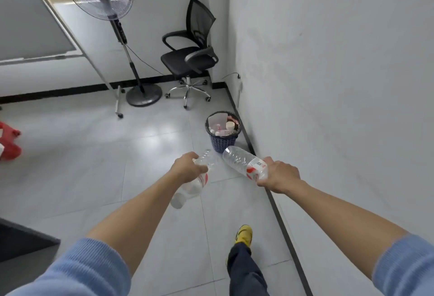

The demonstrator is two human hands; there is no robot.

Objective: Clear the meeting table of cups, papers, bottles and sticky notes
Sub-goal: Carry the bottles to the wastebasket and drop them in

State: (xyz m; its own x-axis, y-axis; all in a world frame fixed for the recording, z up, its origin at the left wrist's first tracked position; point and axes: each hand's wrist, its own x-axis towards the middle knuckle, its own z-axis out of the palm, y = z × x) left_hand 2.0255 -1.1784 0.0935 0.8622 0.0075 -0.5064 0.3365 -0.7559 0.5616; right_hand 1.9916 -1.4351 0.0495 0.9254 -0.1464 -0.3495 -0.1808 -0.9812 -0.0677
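Note:
My left hand [187, 167] grips a clear plastic bottle [190, 189] with a red and white label around its middle, cap end pointing down toward me. My right hand [280, 176] grips a second clear bottle [243, 162] by its neck end, its base pointing up and left. Both bottles are held out over the tiled floor, just short of a dark blue wastebasket [223, 142] that stands by the wall. The basket holds paper, cups and other white rubbish.
A white wall with a black skirting strip [281, 220] runs along the right. Behind the basket stand a black office chair [190, 58], a pedestal fan [143, 96] and a whiteboard stand [117, 105]. A red object [9, 140] sits at left, a dark table corner [21, 241] at lower left.

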